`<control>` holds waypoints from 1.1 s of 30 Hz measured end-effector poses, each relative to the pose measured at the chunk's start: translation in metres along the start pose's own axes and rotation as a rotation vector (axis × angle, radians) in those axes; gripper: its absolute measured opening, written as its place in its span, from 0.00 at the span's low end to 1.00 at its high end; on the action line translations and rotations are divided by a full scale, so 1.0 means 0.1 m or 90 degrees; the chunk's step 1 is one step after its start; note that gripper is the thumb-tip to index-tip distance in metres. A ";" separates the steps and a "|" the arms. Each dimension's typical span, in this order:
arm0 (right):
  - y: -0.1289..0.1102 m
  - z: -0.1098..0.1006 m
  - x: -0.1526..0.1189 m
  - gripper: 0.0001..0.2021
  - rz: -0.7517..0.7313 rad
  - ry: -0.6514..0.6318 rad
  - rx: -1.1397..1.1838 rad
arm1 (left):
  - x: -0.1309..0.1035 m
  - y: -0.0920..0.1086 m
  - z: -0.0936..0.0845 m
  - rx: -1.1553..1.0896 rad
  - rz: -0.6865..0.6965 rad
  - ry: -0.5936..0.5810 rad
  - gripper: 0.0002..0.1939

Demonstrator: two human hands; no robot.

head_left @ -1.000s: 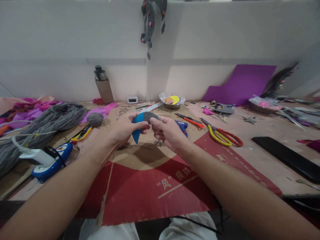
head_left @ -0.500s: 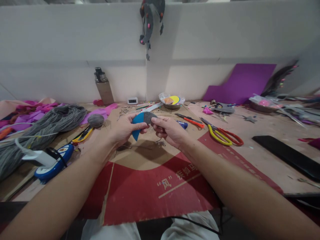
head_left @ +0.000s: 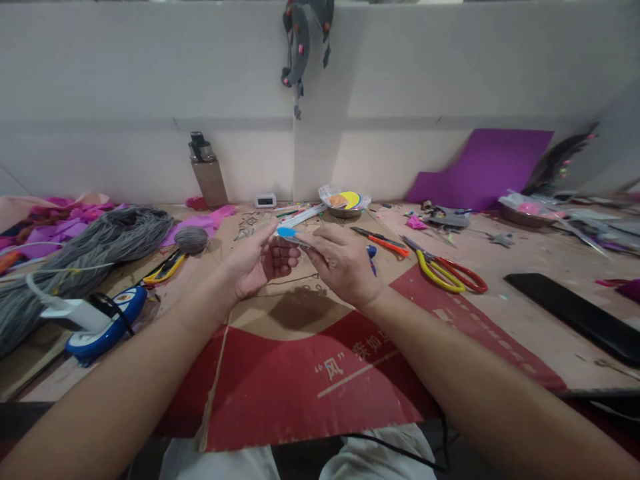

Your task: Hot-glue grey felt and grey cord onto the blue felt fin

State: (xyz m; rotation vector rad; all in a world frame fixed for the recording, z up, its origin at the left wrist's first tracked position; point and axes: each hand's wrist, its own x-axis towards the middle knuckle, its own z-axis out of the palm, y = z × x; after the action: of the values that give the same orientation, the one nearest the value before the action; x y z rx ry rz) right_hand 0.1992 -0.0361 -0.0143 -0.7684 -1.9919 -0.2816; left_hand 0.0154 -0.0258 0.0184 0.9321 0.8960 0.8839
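Between my hands, above the cardboard, is a blue crescent-shaped piece (head_left: 287, 232), tilted so that only a small patch of blue shows. My left hand (head_left: 260, 263) holds its left end, thumb on top and fingers curled beneath. From the right, my right hand (head_left: 345, 263) grips the piece with its fingers stretched across it and hides the grey-wrapped part. Below them lies a brown and red cardboard sheet (head_left: 300, 380), with a loose strand of dark yarn on it.
Left are a grey yarn ball (head_left: 191, 239), a yarn skein (head_left: 125, 233), a yellow cutter (head_left: 166, 268) and a blue-white power strip (head_left: 107, 327). Right lie an orange cutter (head_left: 383, 241), scissors (head_left: 443, 265) and a black slab (head_left: 575, 313). A bowl (head_left: 345, 212) stands behind.
The crescent has been tipped from facing me to nearly flat. My right hand has turned over, its back now upward, and my left hand has rolled palm inward.
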 end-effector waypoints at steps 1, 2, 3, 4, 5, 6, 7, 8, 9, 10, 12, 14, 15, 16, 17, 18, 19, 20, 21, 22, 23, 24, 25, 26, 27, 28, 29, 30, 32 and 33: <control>0.01 0.01 -0.01 0.15 -0.020 -0.013 -0.023 | 0.01 -0.01 0.00 -0.015 0.016 -0.004 0.20; 0.02 0.02 -0.01 0.15 -0.032 -0.022 -0.040 | 0.02 -0.01 -0.02 -0.017 0.043 0.002 0.15; 0.04 0.02 0.00 0.15 -0.039 -0.030 -0.049 | 0.03 -0.02 -0.03 -0.007 0.075 0.014 0.11; 0.05 0.02 0.00 0.15 -0.043 -0.040 -0.052 | 0.05 -0.03 -0.04 0.011 0.109 0.026 0.09; 0.06 0.02 0.01 0.15 -0.046 -0.051 -0.052 | 0.06 -0.04 -0.06 0.035 0.143 0.036 0.07; 0.07 0.02 0.02 0.16 -0.048 -0.060 -0.050 | 0.07 -0.05 -0.07 0.065 0.175 0.044 0.08; 0.07 0.01 0.03 0.18 -0.050 -0.068 -0.048 | 0.07 -0.05 -0.08 0.099 0.204 0.053 0.09; 0.07 0.00 0.04 0.21 -0.047 -0.072 -0.047 | 0.07 -0.05 -0.09 0.135 0.230 0.060 0.10; 0.07 -0.01 0.04 0.23 -0.042 -0.074 -0.046 | 0.07 -0.05 -0.09 0.170 0.248 0.065 0.11; 0.06 -0.02 0.05 0.23 -0.034 -0.076 -0.047 | 0.07 -0.05 -0.10 0.200 0.257 0.068 0.12; 0.05 -0.04 0.06 0.20 -0.015 -0.080 -0.048 | 0.07 -0.05 -0.10 0.238 0.256 0.062 0.14; 0.05 -0.06 0.07 0.16 -0.001 -0.084 -0.050 | 0.07 -0.05 -0.11 0.246 0.237 0.043 0.14; 0.05 -0.06 0.08 0.15 0.005 -0.083 -0.050 | 0.07 -0.04 -0.11 0.245 0.228 0.034 0.13; 0.05 -0.06 0.08 0.13 0.011 -0.080 -0.049 | 0.07 -0.04 -0.12 0.245 0.221 0.028 0.13; 0.06 -0.06 0.07 0.12 0.019 -0.074 -0.047 | 0.07 -0.04 -0.12 0.249 0.218 0.026 0.13; 0.07 -0.05 0.07 0.12 0.027 -0.066 -0.046 | 0.07 -0.04 -0.12 0.258 0.219 0.027 0.12; 0.07 -0.05 0.07 0.11 0.036 -0.054 -0.045 | 0.07 -0.04 -0.12 0.273 0.225 0.031 0.12; 0.07 -0.04 0.06 0.11 0.043 -0.042 -0.046 | 0.06 -0.04 -0.12 0.296 0.235 0.038 0.13; 0.07 -0.04 0.06 0.11 0.047 -0.031 -0.049 | 0.06 -0.04 -0.11 0.326 0.247 0.047 0.13; 0.07 -0.04 0.06 0.11 0.048 -0.022 -0.056 | 0.05 -0.04 -0.10 0.358 0.262 0.057 0.13; 0.06 -0.05 0.06 0.11 0.046 -0.018 -0.065 | 0.04 -0.05 -0.10 0.389 0.277 0.069 0.14; 0.05 -0.06 0.06 0.10 0.039 -0.018 -0.076 | 0.03 -0.05 -0.09 0.411 0.289 0.078 0.14; 0.03 -0.07 0.06 0.10 0.030 -0.021 -0.089 | 0.02 -0.05 -0.08 0.424 0.298 0.083 0.14; 0.02 -0.09 0.07 0.11 0.022 -0.027 -0.100 | 0.01 -0.06 -0.08 0.425 0.302 0.083 0.14; 0.01 -0.10 0.07 0.11 0.016 -0.030 -0.109 | 0.02 -0.06 -0.08 0.416 0.302 0.077 0.14; 0.00 -0.10 0.08 0.11 0.014 -0.033 -0.112 | 0.02 -0.07 -0.08 0.399 0.298 0.066 0.13; 0.00 -0.11 0.08 0.10 0.016 -0.033 -0.109 | 0.03 -0.07 -0.09 0.380 0.290 0.053 0.12; 0.00 -0.10 0.09 0.10 0.021 -0.033 -0.101 | 0.04 -0.08 -0.09 0.358 0.278 0.039 0.12; 0.01 -0.09 0.09 0.09 0.034 -0.033 -0.080 | 0.07 -0.09 -0.11 0.315 0.247 0.017 0.11; 0.01 -0.08 0.09 0.08 0.039 -0.036 -0.071 | 0.07 -0.09 -0.11 0.295 0.228 0.010 0.11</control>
State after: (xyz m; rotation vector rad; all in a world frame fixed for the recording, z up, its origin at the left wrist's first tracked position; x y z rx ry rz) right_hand 0.2023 -0.0353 -0.0032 -0.9156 -2.0152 -0.3396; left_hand 0.0100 -0.0191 0.0050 1.5228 0.9849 1.0060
